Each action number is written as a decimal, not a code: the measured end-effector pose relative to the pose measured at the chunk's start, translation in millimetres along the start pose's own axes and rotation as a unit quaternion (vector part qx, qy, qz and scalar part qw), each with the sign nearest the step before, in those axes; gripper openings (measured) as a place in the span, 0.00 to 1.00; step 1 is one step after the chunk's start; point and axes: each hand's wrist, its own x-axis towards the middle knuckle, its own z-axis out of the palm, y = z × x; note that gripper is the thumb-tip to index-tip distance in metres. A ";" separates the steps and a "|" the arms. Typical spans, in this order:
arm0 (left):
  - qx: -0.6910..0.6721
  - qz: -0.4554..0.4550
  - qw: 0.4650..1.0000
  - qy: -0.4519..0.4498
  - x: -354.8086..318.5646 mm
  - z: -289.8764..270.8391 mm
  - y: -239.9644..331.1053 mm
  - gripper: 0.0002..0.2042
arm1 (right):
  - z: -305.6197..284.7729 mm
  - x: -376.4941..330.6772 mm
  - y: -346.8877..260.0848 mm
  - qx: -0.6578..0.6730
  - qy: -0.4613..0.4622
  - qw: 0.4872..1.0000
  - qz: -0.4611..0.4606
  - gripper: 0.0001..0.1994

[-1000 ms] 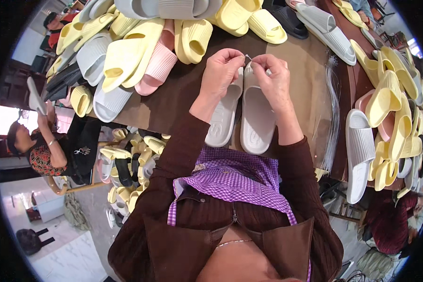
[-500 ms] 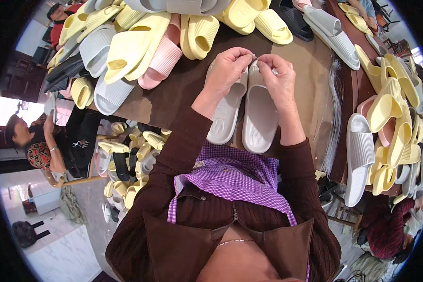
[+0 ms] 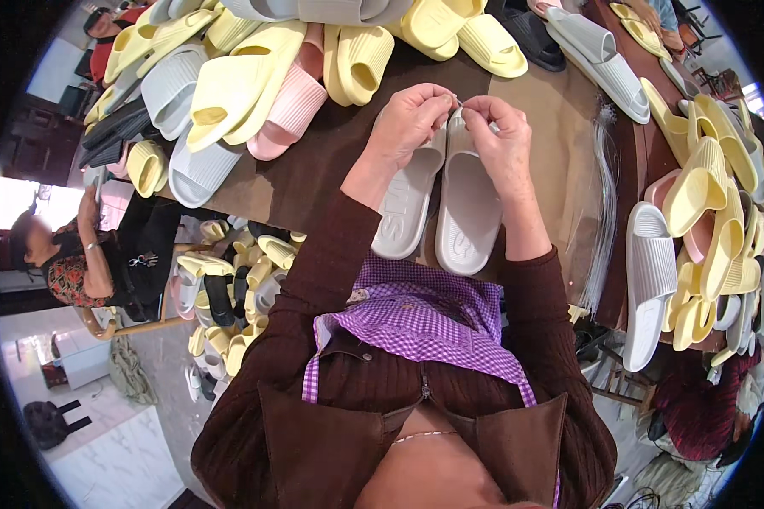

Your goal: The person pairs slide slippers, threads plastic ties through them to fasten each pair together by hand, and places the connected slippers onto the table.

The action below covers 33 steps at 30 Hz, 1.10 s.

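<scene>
Your left hand [image 3: 412, 127] and right hand [image 3: 499, 140]: fingertips pinched, 12 o'clock of grey slippers [image 3: 469, 212]; can't tell what's held. Best work evenly.

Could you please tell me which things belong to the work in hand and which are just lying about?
Seemingly in use:
left hand
right hand
pale grey slides beneath them
perhaps the clear strands

Lying about:
yellow slides
pink slide
black slide
</scene>
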 end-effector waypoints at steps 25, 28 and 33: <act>0.041 0.002 0.999 -0.018 1.0 -1.1 -0.6 0.04 | -0.5 -2.3 -0.6 -0.056 -0.013 0.998 -0.017 0.05; 0.034 -0.002 0.999 -0.033 1.9 -5.0 -2.3 0.05 | -0.2 -2.9 -0.7 -0.059 -0.011 0.998 -0.027 0.04; 0.041 -0.020 0.998 -0.045 4.8 -6.2 -3.8 0.05 | 2.1 -3.6 1.4 -0.046 0.011 0.997 -0.058 0.03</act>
